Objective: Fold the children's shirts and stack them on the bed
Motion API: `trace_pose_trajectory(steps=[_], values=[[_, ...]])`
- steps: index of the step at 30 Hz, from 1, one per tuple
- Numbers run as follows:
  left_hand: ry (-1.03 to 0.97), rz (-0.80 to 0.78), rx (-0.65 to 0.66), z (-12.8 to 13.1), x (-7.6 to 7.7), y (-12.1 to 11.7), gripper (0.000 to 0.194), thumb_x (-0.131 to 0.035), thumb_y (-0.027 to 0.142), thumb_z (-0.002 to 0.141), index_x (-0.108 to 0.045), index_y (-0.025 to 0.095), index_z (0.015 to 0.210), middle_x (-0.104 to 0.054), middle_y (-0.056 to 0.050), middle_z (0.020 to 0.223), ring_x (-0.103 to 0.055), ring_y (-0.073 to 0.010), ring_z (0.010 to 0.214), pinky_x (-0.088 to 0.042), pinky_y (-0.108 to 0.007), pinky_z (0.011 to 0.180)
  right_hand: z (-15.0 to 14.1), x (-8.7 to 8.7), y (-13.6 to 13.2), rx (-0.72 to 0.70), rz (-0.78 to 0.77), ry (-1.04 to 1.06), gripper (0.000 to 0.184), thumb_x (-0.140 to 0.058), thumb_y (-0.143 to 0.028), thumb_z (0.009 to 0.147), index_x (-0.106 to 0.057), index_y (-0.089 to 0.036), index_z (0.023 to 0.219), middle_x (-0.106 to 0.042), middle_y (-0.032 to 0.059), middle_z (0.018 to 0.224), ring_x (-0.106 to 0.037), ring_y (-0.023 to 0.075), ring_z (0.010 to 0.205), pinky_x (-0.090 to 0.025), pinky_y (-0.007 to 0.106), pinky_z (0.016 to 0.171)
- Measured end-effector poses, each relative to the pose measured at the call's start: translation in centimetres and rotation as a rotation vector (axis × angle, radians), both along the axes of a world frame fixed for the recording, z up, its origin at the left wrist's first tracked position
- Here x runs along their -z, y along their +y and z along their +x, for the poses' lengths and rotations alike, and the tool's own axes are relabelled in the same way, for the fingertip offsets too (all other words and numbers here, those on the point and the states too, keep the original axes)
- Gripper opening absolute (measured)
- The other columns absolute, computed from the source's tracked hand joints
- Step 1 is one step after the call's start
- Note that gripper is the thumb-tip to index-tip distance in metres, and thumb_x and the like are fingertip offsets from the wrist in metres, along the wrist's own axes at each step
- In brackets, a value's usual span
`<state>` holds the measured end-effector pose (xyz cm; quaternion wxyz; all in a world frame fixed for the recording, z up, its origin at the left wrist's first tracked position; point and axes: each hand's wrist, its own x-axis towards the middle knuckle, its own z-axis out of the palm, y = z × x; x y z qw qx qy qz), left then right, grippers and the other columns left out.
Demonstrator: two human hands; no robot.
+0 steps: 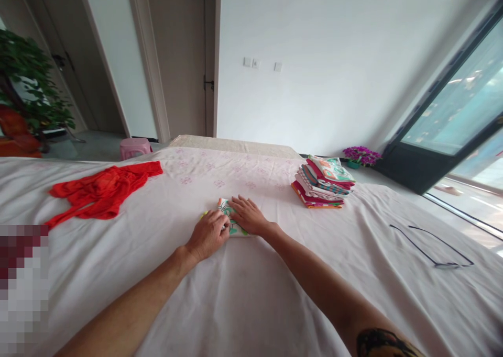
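A small folded cloth (pixel 225 208), white with a green and orange print, lies on the pale sheet in the middle of the bed (pixel 243 294). My right hand (pixel 248 214) lies flat on top of it with the fingers stretched out. My left hand (pixel 207 235) rests at its left edge, fingers curled and pinching the fabric. Most of the cloth is hidden under both hands.
A stack of folded colourful cloths (pixel 323 182) sits to the right. A crumpled red garment (pixel 102 191) lies at the left. A black cable (pixel 436 246) runs over the sheet at the far right. Beyond the bed are a pink stool (pixel 134 147) and a purple flower pot (pixel 359 156).
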<state>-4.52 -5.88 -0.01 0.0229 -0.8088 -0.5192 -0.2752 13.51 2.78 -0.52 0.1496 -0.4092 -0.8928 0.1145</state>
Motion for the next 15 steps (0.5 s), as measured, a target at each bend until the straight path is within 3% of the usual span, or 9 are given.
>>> trace_pose_trajectory(steps=[3, 6, 8, 11, 13, 15], values=[[-0.013, -0.018, 0.0, -0.1, -0.1, 0.0, 0.012, -0.051, 0.02, 0.087, -0.06, 0.022, 0.08, -0.062, -0.006, 0.089, -0.055, -0.0211, 0.09, -0.043, -0.035, 0.083, 1.1, -0.7, 0.7, 0.324, -0.162, 0.301, 0.052, -0.054, -0.03, 0.091, -0.049, -0.017, 0.14, -0.044, 0.0155, 0.147, -0.039, 0.0267, 0.137, -0.032, 0.042, 0.112], [-0.036, -0.028, 0.002, 0.0, -0.2, -0.1, 0.012, -0.052, 0.021, 0.087, -0.061, 0.022, 0.081, -0.062, -0.006, 0.089, -0.055, -0.0213, 0.09, -0.043, -0.035, 0.083, 2.3, -1.5, 0.6, 0.568, -0.459, 0.654, 0.064, -0.065, -0.026, 0.081, -0.044, -0.015, 0.141, -0.052, 0.0178, 0.137, -0.058, 0.0252, 0.115, -0.051, 0.036, 0.09], [-0.05, -0.032, 0.001, 0.0, -0.2, -0.1, 0.012, -0.052, 0.021, 0.087, -0.061, 0.022, 0.08, -0.063, -0.006, 0.088, -0.055, -0.0213, 0.09, -0.043, -0.034, 0.082, 2.8, -2.1, 0.2, 0.57, -0.665, 0.778, 0.063, -0.071, -0.028, 0.077, -0.049, -0.012, 0.134, -0.06, 0.0164, 0.123, -0.065, 0.0213, 0.095, -0.055, 0.031, 0.074], [-0.071, -0.037, -0.002, 0.0, -0.2, -0.2, 0.011, -0.052, 0.02, 0.086, -0.061, 0.021, 0.079, -0.063, -0.006, 0.087, -0.055, -0.021, 0.09, -0.043, -0.033, 0.081, 2.7, -3.3, -0.2, 0.519, -0.888, 0.749, 0.033, -0.073, -0.033, 0.077, -0.065, -0.01, 0.1, -0.068, 0.0082, 0.086, -0.063, 0.0144, 0.069, -0.052, 0.025, 0.061], [-0.085, -0.037, -0.001, 0.0, -0.2, -0.1, 0.011, -0.052, 0.019, 0.086, -0.06, 0.021, 0.078, -0.063, -0.005, 0.087, -0.056, -0.0207, 0.09, -0.043, -0.032, 0.081, 2.2, -3.9, -0.2, 0.506, -0.955, 0.709, 0.025, -0.074, -0.036, 0.076, -0.065, -0.012, 0.079, -0.066, 0.0044, 0.07, -0.059, 0.0123, 0.06, -0.049, 0.023, 0.056], [-0.096, -0.041, 0.005, -0.1, -0.2, -0.1, 0.013, -0.05, 0.018, 0.086, -0.059, 0.021, 0.078, -0.063, -0.005, 0.086, -0.056, -0.0203, 0.089, -0.044, -0.032, 0.082, 1.4, -4.2, -0.4, 0.478, -0.954, 0.714, 0.023, -0.076, -0.033, 0.072, -0.064, -0.013, 0.074, -0.065, 0.0029, 0.065, -0.06, 0.0125, 0.058, -0.048, 0.022, 0.054]])
